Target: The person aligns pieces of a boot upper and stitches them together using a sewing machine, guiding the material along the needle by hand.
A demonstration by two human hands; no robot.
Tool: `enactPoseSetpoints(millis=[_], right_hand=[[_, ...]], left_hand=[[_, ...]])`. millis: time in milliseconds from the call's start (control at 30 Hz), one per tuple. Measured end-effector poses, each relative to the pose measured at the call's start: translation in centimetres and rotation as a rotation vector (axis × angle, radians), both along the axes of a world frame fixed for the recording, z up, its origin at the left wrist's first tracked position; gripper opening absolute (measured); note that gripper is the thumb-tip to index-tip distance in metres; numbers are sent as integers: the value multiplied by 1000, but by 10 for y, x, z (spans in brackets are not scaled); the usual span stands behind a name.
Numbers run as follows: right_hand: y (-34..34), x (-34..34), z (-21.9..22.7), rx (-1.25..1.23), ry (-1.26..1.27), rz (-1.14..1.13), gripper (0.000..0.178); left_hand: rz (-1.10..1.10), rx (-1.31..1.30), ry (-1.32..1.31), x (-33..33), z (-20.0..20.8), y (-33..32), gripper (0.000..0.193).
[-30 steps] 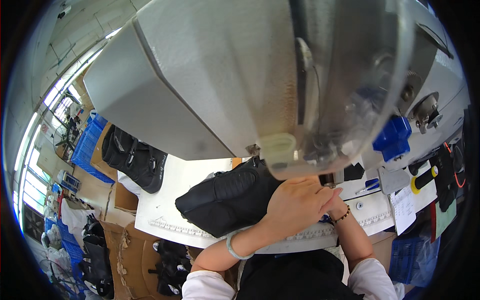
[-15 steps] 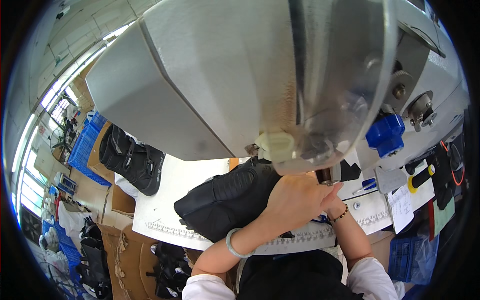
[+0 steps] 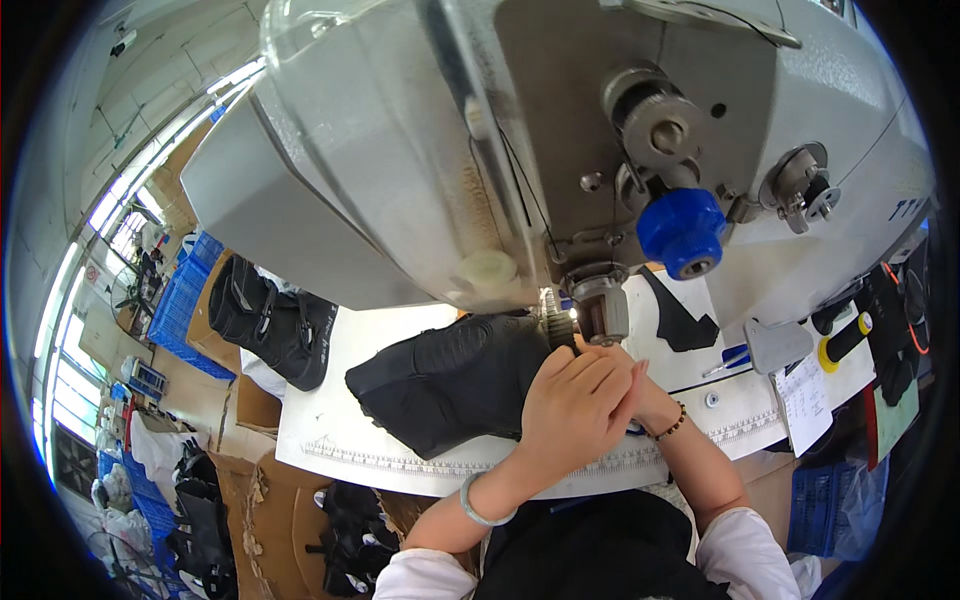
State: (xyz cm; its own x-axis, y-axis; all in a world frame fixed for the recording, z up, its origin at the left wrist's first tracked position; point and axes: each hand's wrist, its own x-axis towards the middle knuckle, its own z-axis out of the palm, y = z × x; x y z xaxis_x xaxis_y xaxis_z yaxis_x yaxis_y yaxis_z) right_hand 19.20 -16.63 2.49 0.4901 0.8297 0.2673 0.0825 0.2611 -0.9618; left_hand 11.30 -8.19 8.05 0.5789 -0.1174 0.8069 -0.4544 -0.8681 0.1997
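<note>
A black boot (image 3: 440, 385) lies on its side on the white worktable (image 3: 335, 430), its right end under the sewing machine (image 3: 340, 190). My left hand (image 3: 575, 412), a pale bangle on its wrist, is closed at that end, just below the metal presser parts (image 3: 600, 305). What its curled fingers hold is hidden. My right hand (image 3: 650, 400), with a beaded bracelet, meets it from the right. The right fingers look pinched together and are partly covered by the left hand; I cannot make out what is in them.
A second black boot (image 3: 275, 320) stands at the table's left edge. On the right are a flat black piece (image 3: 675, 315), a blue-handled tool (image 3: 735, 357), a black-and-yellow thread spool (image 3: 845, 342) and a written sheet (image 3: 803, 410). Cardboard boxes (image 3: 285, 510) and blue crates (image 3: 190, 310) stand to the left.
The view has shifted, bringing the machine's blue knob and metal presser parts into clearer sight. My left hand has turned and its fingers are more curled. The boot lies almost as before.
</note>
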Motion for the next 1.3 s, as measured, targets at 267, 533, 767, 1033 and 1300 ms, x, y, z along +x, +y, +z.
enactPoseSetpoints(millis=[267, 533, 767, 1033, 1300], right_hand=[[-6, 6, -11, 3, 74, 34, 23], [4, 13, -5, -16, 123, 92, 25], [11, 15, 9, -44, 147, 138, 26], [6, 5, 18, -62, 208, 174, 27], [-3, -1, 17, -24, 299, 195, 28]], left_hand=[[-54, -102, 40, 12, -3, -10, 24], [-98, -129, 129, 12, -5, -5, 24], [-91, -134, 125, 14, -7, -4, 23], [-64, -92, 226, 15, 1, -3, 23], [-80, -180, -56, -4, -9, 7, 12]])
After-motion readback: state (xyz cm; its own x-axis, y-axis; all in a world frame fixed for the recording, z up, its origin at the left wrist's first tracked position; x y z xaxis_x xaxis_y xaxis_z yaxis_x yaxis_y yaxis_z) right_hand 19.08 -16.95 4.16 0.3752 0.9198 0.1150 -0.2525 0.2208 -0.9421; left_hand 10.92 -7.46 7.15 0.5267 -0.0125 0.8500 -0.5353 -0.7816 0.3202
